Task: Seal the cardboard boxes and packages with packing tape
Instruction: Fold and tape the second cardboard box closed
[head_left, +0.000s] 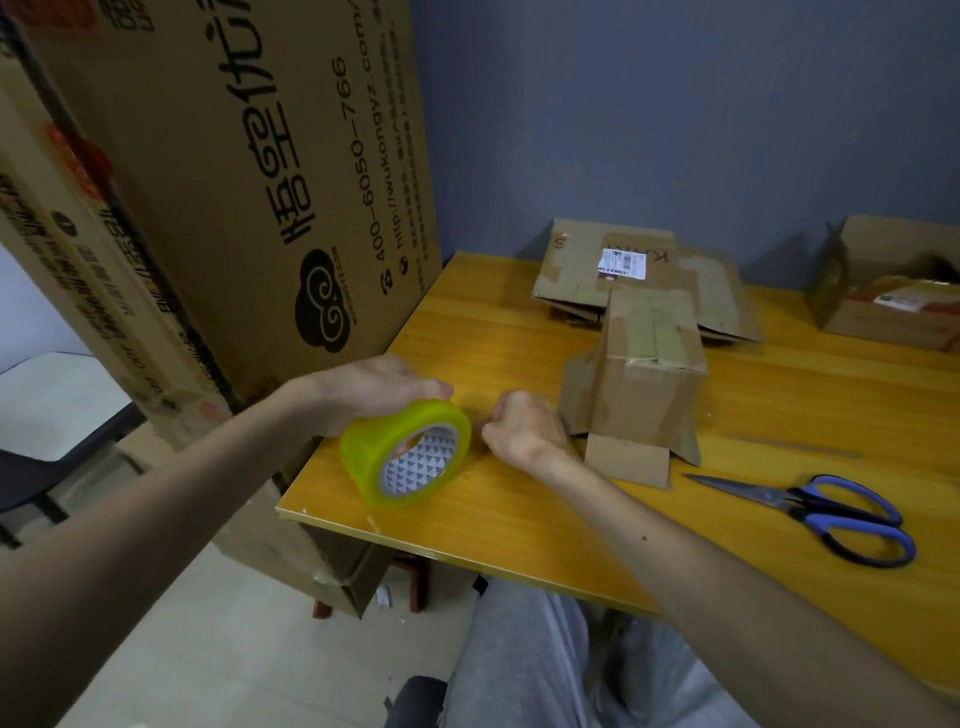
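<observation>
With my left hand (363, 395) gripping the translucent yellow-green roll of packing tape (400, 441) near the small brown cardboard box (649, 384), and my right hand (519, 423) curled between them, pinching the tape end or not I cannot tell, I should pull slowly, keeping the strip flat.

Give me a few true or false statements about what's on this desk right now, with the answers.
1. The left hand grips the yellow tape roll. True.
2. The scissors are in the right hand. False: they lie on the table, untouched.
3. The small cardboard box stands beside the right hand. True.
4. The tape roll sits on the small cardboard box. False: it is at the table's near left corner.
</observation>
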